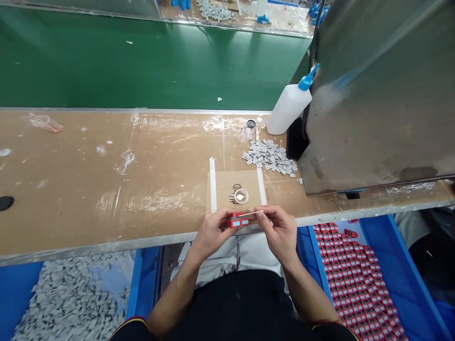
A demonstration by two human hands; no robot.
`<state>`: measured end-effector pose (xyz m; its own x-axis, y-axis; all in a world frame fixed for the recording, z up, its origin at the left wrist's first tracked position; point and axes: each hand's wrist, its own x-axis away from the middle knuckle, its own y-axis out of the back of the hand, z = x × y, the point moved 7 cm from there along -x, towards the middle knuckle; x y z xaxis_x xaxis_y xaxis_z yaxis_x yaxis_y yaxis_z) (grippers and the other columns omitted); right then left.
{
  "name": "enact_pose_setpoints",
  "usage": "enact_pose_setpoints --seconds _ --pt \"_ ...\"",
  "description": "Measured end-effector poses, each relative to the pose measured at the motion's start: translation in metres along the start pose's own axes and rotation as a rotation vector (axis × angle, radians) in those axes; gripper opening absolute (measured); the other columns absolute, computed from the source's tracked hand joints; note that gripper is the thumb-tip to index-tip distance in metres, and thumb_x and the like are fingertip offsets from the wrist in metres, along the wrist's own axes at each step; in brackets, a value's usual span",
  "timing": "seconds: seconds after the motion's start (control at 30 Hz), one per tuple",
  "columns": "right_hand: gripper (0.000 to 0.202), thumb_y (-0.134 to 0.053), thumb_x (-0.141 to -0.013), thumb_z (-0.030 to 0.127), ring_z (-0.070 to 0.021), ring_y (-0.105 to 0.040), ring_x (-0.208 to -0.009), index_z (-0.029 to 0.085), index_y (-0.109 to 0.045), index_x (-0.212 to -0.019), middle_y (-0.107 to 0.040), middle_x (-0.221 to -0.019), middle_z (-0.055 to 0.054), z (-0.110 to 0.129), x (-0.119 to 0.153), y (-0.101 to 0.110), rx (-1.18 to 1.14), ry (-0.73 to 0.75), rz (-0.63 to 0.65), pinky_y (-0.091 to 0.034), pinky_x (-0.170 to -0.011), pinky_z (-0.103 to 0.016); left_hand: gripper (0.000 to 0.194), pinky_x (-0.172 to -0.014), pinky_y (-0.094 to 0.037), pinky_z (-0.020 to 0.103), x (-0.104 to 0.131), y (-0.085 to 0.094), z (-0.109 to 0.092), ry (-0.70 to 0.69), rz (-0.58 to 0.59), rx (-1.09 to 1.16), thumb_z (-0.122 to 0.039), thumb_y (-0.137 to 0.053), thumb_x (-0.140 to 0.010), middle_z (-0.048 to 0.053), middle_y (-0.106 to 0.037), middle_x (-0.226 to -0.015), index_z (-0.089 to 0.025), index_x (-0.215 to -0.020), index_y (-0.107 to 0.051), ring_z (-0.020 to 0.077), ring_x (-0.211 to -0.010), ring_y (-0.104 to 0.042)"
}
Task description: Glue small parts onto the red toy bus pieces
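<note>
My left hand (212, 233) is closed on a small red part (238, 220) with light blue windows, held over the table's front edge. From the right, my right hand (279, 231) pinches a thin pale stick (251, 214) that lies across the top of the red part. Just beyond the hands, a small clear round cup (241, 196) rests on a taped piece of cardboard (222, 182), with small metallic rings beside it. A pile of small grey pieces (270, 157) lies behind and to the right.
A white bottle (289, 106) with a blue nozzle leans by a large metal panel (377, 99). Below the table edge are a blue bin (401, 255) of red parts at right and grey pieces (71, 298) at left. A green surface (142, 66) runs behind.
</note>
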<state>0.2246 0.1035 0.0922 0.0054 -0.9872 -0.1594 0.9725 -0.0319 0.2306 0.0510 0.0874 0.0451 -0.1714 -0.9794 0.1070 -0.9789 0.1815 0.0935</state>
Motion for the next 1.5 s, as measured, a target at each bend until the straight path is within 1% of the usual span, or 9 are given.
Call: enact_pose_setpoints --seconds 0.23,0.53,0.77,0.9,1.07,1.2,1.3,1.37,1.5 --pt "0.014 -0.068 -0.094 0.032 -0.0195 -0.077 -0.069 0.022 -0.074 -0.086 -0.081 -0.081 -0.006 0.002 -0.001 -0.006 0.011 0.033 0.019 -0.062 -0.062 -0.028 0.017 -0.076 -0.061 0.027 0.001 -0.001 -0.003 -0.006 0.014 -0.010 -0.026 -0.070 -0.087 0.007 -0.080 -0.098 -0.018 -0.102 -0.070 0.0196 -0.085 -0.078" --pt "0.010 -0.064 -0.094 0.018 -0.0188 -0.077 -0.078 0.024 -0.071 -0.091 -0.080 -0.084 -0.004 0.021 0.001 -0.006 0.167 0.255 0.053 -0.062 -0.071 -0.028 0.016 -0.075 -0.062 0.027 0.001 -0.001 -0.002 -0.018 0.007 -0.010 -0.025 -0.070 -0.087 0.006 -0.080 -0.096 -0.018 -0.102 -0.070 0.0195 -0.084 -0.078" --pt "0.010 -0.063 -0.096 0.025 -0.0200 -0.076 -0.077 0.024 -0.071 -0.090 -0.079 -0.083 -0.005 0.016 0.001 -0.011 0.130 0.212 0.099 -0.061 -0.069 -0.030 0.015 -0.074 -0.062 0.026 0.001 -0.001 -0.004 -0.025 0.014 -0.013 -0.023 -0.069 -0.087 0.006 -0.080 -0.095 -0.018 -0.101 -0.070 0.0193 -0.084 -0.078" --pt "0.008 -0.064 -0.096 0.025 -0.0202 -0.075 -0.079 0.024 -0.071 -0.092 -0.078 -0.085 -0.005 0.011 -0.002 -0.001 0.077 0.166 0.027 -0.061 -0.071 -0.032 0.014 -0.075 -0.061 0.026 0.001 0.000 -0.004 -0.035 0.008 -0.024 -0.023 -0.068 -0.087 0.005 -0.079 -0.094 -0.019 -0.100 -0.070 0.0190 -0.083 -0.077" --pt "0.011 -0.063 -0.096 0.030 -0.0215 -0.071 -0.085 0.024 -0.071 -0.091 -0.075 -0.088 -0.007 0.004 -0.021 0.007 0.094 0.175 -0.119 -0.058 -0.071 -0.034 0.016 -0.075 -0.061 0.027 0.002 0.000 -0.003 -0.046 0.012 -0.056 -0.023 -0.069 -0.087 0.006 -0.079 -0.095 -0.019 -0.102 -0.071 0.0196 -0.084 -0.076" --pt "0.014 -0.060 -0.097 0.028 -0.0202 -0.069 -0.085 0.024 -0.072 -0.090 -0.072 -0.090 -0.007 -0.001 -0.033 -0.015 0.175 0.230 -0.043 -0.056 -0.069 -0.032 0.016 -0.076 -0.061 0.027 0.002 0.001 -0.003 -0.056 0.016 -0.060 -0.025 -0.068 -0.088 0.006 -0.077 -0.095 -0.019 -0.102 -0.070 0.0197 -0.085 -0.075" --pt "0.016 -0.059 -0.097 0.030 -0.0225 -0.068 -0.098 0.023 -0.072 -0.104 -0.071 -0.105 -0.009 -0.008 -0.036 -0.024 0.258 0.244 0.036 -0.057 -0.077 -0.035 0.014 -0.074 -0.061 0.027 0.002 0.001 -0.004 -0.061 0.019 -0.064 -0.027 -0.068 -0.089 0.005 -0.076 -0.091 -0.018 -0.100 -0.070 0.0190 -0.081 -0.074" --pt "0.022 -0.058 -0.097 0.033 -0.0241 -0.067 -0.105 0.023 -0.069 -0.113 -0.069 -0.115 -0.011 -0.011 -0.043 -0.015 0.314 0.266 0.020 -0.057 -0.082 -0.037 0.015 -0.073 -0.061 0.026 0.002 0.001 -0.004 -0.058 0.024 -0.062 -0.028 -0.068 -0.089 0.005 -0.076 -0.091 -0.019 -0.101 -0.070 0.0187 -0.080 -0.074" --pt "0.021 -0.051 -0.099 0.022 -0.0232 -0.066 -0.092 0.021 -0.068 -0.111 -0.069 -0.110 -0.011 -0.022 -0.082 0.011 0.538 0.251 0.022 -0.055 -0.084 -0.038 0.017 -0.071 -0.062 0.026 0.003 0.000 -0.004 -0.068 0.032 -0.068 -0.028 -0.068 -0.089 0.007 -0.078 -0.096 -0.019 -0.103 -0.070 0.0190 -0.082 -0.075"
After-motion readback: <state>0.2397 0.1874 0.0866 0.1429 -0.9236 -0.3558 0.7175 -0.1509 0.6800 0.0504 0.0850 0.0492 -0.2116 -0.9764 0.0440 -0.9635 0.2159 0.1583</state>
